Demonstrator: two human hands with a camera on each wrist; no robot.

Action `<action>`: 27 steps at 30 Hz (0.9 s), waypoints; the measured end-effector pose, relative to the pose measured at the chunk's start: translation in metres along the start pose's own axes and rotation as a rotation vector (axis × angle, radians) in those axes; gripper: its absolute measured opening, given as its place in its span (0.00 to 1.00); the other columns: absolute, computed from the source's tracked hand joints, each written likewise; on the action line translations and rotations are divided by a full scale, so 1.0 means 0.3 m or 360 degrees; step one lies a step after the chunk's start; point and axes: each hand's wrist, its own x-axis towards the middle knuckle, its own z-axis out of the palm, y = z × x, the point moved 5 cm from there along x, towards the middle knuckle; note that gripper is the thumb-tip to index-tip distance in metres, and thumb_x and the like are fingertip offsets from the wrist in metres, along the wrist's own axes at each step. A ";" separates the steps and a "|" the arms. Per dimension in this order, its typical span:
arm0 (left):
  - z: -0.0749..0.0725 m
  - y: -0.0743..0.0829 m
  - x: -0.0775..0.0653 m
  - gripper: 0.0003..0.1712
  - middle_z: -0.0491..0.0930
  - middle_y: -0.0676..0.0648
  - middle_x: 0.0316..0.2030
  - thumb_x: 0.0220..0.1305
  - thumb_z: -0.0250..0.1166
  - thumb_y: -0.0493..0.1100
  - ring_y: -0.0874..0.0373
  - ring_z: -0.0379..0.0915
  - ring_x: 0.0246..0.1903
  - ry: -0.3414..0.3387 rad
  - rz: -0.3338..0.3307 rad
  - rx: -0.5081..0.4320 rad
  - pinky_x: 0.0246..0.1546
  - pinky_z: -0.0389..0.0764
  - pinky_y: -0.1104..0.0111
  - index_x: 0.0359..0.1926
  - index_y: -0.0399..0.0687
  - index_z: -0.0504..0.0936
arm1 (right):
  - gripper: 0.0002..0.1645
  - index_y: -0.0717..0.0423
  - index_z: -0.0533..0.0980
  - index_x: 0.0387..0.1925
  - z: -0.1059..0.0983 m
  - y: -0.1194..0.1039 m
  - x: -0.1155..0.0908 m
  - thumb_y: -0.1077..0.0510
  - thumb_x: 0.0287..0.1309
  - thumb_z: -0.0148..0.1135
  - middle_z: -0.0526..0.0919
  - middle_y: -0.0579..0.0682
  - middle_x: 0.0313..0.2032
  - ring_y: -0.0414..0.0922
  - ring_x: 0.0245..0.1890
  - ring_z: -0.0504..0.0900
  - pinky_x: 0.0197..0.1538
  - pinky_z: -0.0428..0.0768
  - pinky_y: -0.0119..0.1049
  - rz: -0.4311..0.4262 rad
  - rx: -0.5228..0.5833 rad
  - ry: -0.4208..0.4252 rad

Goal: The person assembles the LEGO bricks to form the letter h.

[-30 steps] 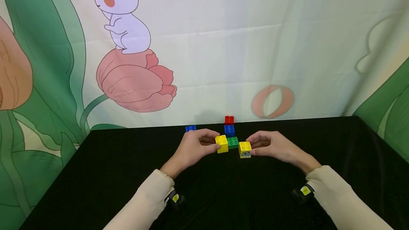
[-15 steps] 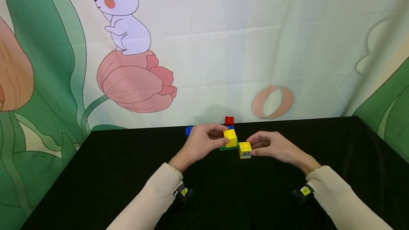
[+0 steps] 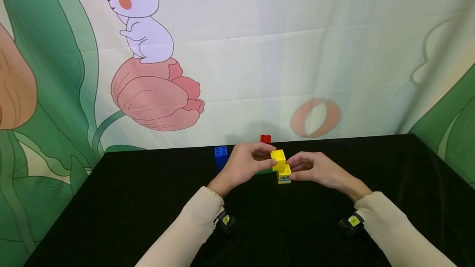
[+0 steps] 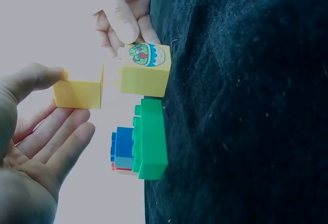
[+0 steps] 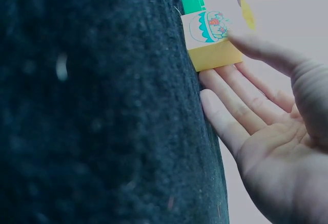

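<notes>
My left hand (image 3: 243, 162) pinches a plain yellow toy brick (image 3: 278, 160) between thumb and fingers. It hangs just over a second yellow brick (image 3: 284, 175), which carries a printed picture of a bowl. In the left wrist view a small gap shows between the plain brick (image 4: 78, 94) and the studs of the printed brick (image 4: 143, 80). My right hand (image 3: 322, 170) holds the printed brick (image 5: 212, 55) from the right side, thumb on its printed face, down on the black cloth. Right beside it lies a green brick (image 4: 154, 139), mostly covered by my left hand in the head view.
Behind the hands a red brick (image 3: 265, 139) shows; the blue brick (image 4: 124, 147) near it is hidden in the head view. Another blue brick (image 3: 221, 158) stands left of my left hand. A black cloth (image 3: 148, 201) covers the table, with a printed curtain (image 3: 237, 73) behind it.
My left hand has carried the plain yellow brick rightward, from in front of the green brick to above the printed one. My right hand has stayed in place with its brick.
</notes>
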 end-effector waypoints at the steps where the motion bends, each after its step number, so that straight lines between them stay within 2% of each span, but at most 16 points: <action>1: 0.003 -0.001 0.002 0.16 0.89 0.46 0.49 0.69 0.74 0.38 0.57 0.87 0.46 -0.0002 -0.0001 -0.0003 0.50 0.87 0.67 0.56 0.41 0.87 | 0.28 0.63 0.77 0.62 0.000 0.000 0.000 0.56 0.66 0.74 0.85 0.59 0.56 0.55 0.56 0.85 0.57 0.85 0.46 -0.0003 0.0004 -0.0001; 14: 0.029 -0.011 0.017 0.16 0.88 0.47 0.50 0.70 0.74 0.40 0.58 0.87 0.47 -0.0012 -0.0052 0.0029 0.50 0.86 0.68 0.57 0.44 0.88 | 0.27 0.63 0.77 0.61 0.002 0.004 0.005 0.55 0.66 0.74 0.86 0.58 0.55 0.54 0.56 0.85 0.57 0.85 0.45 -0.0005 0.0020 -0.0003; 27: 0.056 -0.014 0.026 0.17 0.88 0.45 0.53 0.71 0.72 0.38 0.57 0.87 0.48 -0.0040 0.0009 0.0028 0.50 0.86 0.68 0.59 0.42 0.87 | 0.26 0.62 0.79 0.59 -0.002 0.006 0.006 0.54 0.65 0.75 0.86 0.57 0.54 0.53 0.55 0.85 0.58 0.85 0.47 0.0008 -0.0024 0.0022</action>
